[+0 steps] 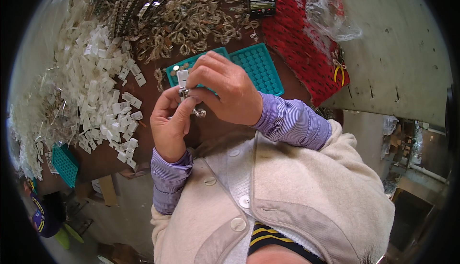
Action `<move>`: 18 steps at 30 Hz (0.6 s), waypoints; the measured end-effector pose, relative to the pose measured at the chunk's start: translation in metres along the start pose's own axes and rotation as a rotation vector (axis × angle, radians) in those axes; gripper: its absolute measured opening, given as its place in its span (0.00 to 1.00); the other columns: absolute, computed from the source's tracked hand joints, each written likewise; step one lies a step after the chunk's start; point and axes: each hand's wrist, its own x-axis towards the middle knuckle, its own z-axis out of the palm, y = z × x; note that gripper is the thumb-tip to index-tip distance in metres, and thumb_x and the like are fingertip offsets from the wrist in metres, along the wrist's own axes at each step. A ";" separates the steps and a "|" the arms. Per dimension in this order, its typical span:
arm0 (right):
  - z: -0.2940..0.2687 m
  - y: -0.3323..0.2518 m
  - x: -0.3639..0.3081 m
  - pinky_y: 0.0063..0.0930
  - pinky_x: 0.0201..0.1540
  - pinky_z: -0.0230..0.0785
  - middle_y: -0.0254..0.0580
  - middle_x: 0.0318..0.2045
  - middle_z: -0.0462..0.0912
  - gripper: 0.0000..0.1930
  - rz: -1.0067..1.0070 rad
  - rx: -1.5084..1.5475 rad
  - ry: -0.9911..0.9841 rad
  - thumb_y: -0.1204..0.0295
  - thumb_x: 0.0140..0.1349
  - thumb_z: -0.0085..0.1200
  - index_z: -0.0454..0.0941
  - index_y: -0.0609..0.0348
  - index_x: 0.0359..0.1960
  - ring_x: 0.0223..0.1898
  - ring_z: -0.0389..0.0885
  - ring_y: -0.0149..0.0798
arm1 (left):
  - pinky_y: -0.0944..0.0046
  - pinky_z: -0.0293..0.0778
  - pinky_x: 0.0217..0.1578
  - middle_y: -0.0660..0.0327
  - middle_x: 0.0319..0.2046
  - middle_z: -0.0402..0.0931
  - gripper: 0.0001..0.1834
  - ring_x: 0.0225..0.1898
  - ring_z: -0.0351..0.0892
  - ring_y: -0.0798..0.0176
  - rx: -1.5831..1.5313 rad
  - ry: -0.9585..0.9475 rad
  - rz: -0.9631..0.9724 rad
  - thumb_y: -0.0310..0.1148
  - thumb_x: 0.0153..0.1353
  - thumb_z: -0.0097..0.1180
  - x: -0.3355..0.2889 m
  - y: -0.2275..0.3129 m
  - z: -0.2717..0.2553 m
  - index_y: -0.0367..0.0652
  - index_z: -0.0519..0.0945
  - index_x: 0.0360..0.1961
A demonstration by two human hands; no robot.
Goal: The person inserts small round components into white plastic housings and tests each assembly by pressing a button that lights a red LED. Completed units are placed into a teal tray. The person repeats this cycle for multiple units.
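White tag (pixel 182 78): stands roughly upright between your two hands, above the desk (pixel 103 164) and in front of the near teal tray (pixel 220 51). It looks like thin plastic: expect it to be light, fairly stiff and smooth enough to slip.
Silvery piece (pixel 183 93): sits at the lower end of the tag, largely covered by your fingers; whether it is fastened there, you cannot tell. Judge it small, hard and light.
Left hand (pixel 168 120): pinched on the silvery piece between thumb and fingers, palm below.
Right hand (pixel 225 87): thumb and bent fingers closed on the right side of the tag, close against the left hand.
Clear strand end (pixel 200 113): shows just below your left thumb. Treat it as flexible and liable to snag; its link to the silvery piece is hidden.
Grip point, tag: take the side edges with your fingertips. Avoid bending the flat face, which may crease or crack.
Grip point, silvery piece: pinch the solid body close to the tag, with light pressure. Do not let the strand carry a pull, as it is probably the most fragile part.
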 end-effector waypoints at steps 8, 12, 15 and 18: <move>-0.041 -0.017 -0.031 0.39 0.39 0.77 0.43 0.33 0.81 0.12 0.072 0.059 0.177 0.84 0.53 0.68 0.78 0.60 0.36 0.37 0.82 0.49 | 0.78 0.55 0.19 0.63 0.38 0.89 0.15 0.21 0.64 0.84 0.015 -0.143 -0.056 0.30 0.73 0.67 -0.009 0.004 0.043 0.36 0.84 0.56; -0.046 -0.021 -0.044 0.36 0.39 0.79 0.43 0.33 0.84 0.12 0.257 0.147 0.156 0.85 0.54 0.67 0.81 0.61 0.38 0.38 0.86 0.48 | 0.78 0.56 0.19 0.62 0.37 0.89 0.14 0.21 0.64 0.84 0.036 -0.155 -0.048 0.30 0.73 0.66 -0.010 0.002 0.051 0.36 0.84 0.56; -0.043 -0.022 -0.049 0.35 0.41 0.81 0.43 0.36 0.86 0.12 0.256 0.175 0.127 0.84 0.57 0.67 0.84 0.61 0.42 0.40 0.87 0.46 | 0.78 0.57 0.19 0.62 0.37 0.89 0.14 0.21 0.64 0.84 0.160 -0.114 0.021 0.30 0.74 0.65 -0.011 -0.003 0.049 0.35 0.84 0.56; -0.035 -0.022 -0.046 0.34 0.43 0.81 0.45 0.40 0.87 0.12 0.123 0.092 0.148 0.83 0.60 0.67 0.86 0.61 0.46 0.42 0.88 0.45 | 0.78 0.58 0.20 0.62 0.36 0.89 0.14 0.20 0.65 0.84 0.099 -0.063 0.041 0.31 0.75 0.64 -0.010 -0.004 0.037 0.35 0.84 0.56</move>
